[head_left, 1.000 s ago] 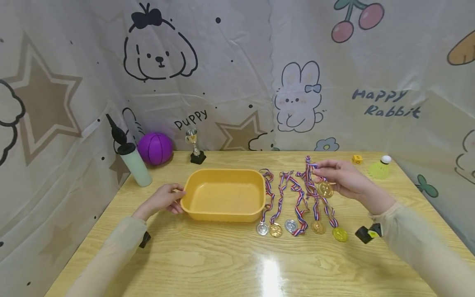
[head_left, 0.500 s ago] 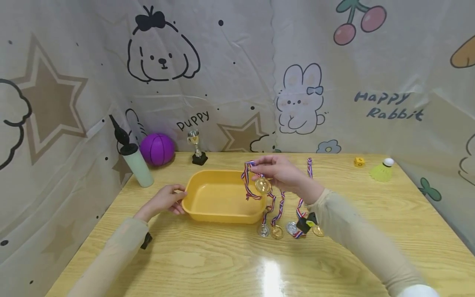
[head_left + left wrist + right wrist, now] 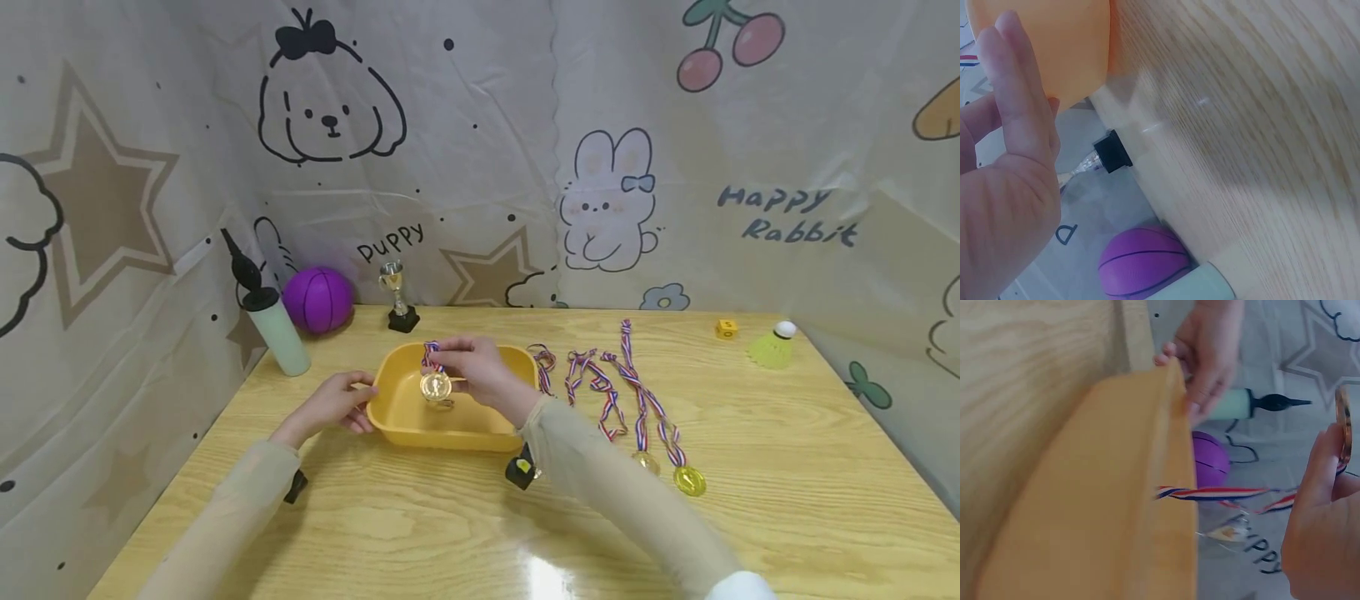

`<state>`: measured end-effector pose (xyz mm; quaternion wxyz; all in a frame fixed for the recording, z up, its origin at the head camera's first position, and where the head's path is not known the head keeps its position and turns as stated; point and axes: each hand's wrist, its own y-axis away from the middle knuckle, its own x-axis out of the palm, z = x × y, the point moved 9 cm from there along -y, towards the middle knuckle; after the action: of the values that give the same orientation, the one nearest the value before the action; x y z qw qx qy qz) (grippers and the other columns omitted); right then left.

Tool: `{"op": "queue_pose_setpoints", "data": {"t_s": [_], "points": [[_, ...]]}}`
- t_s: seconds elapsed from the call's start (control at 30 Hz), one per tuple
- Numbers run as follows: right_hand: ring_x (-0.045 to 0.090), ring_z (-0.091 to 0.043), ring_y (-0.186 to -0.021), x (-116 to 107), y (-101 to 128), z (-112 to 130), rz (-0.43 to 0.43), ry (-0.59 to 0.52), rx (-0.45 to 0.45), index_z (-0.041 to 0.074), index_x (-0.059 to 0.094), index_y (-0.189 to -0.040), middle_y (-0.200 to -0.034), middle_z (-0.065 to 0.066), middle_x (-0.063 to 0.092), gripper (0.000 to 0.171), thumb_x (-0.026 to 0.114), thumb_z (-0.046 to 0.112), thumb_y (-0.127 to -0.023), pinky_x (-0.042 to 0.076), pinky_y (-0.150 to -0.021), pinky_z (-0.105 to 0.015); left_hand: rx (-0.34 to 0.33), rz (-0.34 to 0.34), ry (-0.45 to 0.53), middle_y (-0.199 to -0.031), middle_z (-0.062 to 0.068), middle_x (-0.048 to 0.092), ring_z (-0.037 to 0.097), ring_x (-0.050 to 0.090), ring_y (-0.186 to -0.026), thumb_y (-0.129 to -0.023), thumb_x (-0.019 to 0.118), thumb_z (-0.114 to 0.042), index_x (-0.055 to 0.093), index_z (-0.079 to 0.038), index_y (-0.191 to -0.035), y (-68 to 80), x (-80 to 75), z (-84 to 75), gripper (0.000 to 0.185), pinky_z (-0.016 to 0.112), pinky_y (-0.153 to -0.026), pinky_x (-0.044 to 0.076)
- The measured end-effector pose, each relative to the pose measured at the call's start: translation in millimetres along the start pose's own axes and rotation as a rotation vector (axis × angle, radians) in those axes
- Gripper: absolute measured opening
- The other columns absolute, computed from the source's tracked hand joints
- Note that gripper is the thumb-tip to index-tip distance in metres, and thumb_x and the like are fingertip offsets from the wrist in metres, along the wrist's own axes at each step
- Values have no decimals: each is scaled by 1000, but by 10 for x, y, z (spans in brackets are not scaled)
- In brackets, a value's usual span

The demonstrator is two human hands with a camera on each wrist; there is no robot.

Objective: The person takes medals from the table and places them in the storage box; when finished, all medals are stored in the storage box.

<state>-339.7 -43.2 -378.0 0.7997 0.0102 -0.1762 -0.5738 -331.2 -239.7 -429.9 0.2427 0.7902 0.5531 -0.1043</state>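
Observation:
My right hand [image 3: 480,371] pinches a gold medal [image 3: 436,386] with its striped ribbon over the yellow plastic basin [image 3: 450,440]. In the right wrist view the red, white and blue ribbon [image 3: 1216,494] hangs down past the basin rim. My left hand [image 3: 333,404] holds the basin's left end, thumb at the rim and fingers against the outer wall [image 3: 1075,50]. To the right of the basin lie several medals on striped ribbons, among them a bright gold medal [image 3: 689,481]. My right forearm hides some of them.
A small trophy [image 3: 397,296], a purple ball [image 3: 318,300] and a pale green hand pump [image 3: 277,337] stand at the back left. At the back right are a yellow die [image 3: 726,329] and a shuttlecock [image 3: 772,346]. A printed curtain surrounds the wooden table [image 3: 420,525].
My right hand has carried the gold medal leftward from the row of ribbons to over the basin. My left hand has kept its place at the basin's left end.

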Motion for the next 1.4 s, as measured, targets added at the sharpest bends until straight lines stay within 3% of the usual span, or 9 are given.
{"op": "queue_pose_setpoints", "data": {"t_s": [0.2, 0.47, 0.7, 0.93, 1.2, 1.4], "points": [[66, -8, -62, 93, -145, -257, -74, -17, 0, -1, 62, -99, -107, -25, 68, 10, 63, 1, -90, 48, -45, -17, -12, -5, -1, -73, 7, 61, 11, 65, -56, -102, 43, -18, 38, 10, -135, -12, 3, 14, 43, 28, -56, 59], [64, -8, -56, 120, -317, -521, -148, 1, 14, -4, 62, -99, -85, -17, 72, 11, 63, -3, -88, 45, -41, -16, -4, -5, 7, -72, 8, 63, 11, 65, -55, -102, 42, -16, 37, 12, -134, -10, 18, -17, 42, 28, -55, 58], [66, -11, -57, 113, -347, -663, -201, 128, 22, -4, 62, -96, -91, -24, 70, 9, 65, -1, -87, 45, -38, -18, -10, -10, 1, -73, 8, 64, 11, 65, -55, -103, 43, -17, 38, 10, -136, -25, 22, -16, 43, 31, -57, 59], [67, -13, -59, 106, -355, -713, -227, 161, 46, -3, 63, -92, -93, -24, 70, 6, 65, -2, -86, 48, -39, -19, 4, -27, -1, -69, 6, 64, 11, 65, -54, -102, 43, -16, 37, 12, -135, 3, 11, -21, 44, 32, -57, 60], [71, -22, -64, 75, -355, -715, -281, 204, 82, -6, 62, -93, -92, -23, 69, 9, 65, -7, -84, 56, -50, -24, 13, -43, -10, -65, 4, 64, 9, 63, -53, -102, 43, -15, 37, 13, -135, -1, -23, -32, 43, 32, -56, 59], [65, -15, -55, 73, -347, -759, -277, 238, 109, -6, 63, -93, -89, -21, 69, 11, 66, -7, -83, 54, -48, -23, 10, -39, -5, -66, 3, 64, 9, 63, -53, -102, 44, -15, 38, 13, -135, -3, -13, -13, 43, 32, -57, 59]]}}
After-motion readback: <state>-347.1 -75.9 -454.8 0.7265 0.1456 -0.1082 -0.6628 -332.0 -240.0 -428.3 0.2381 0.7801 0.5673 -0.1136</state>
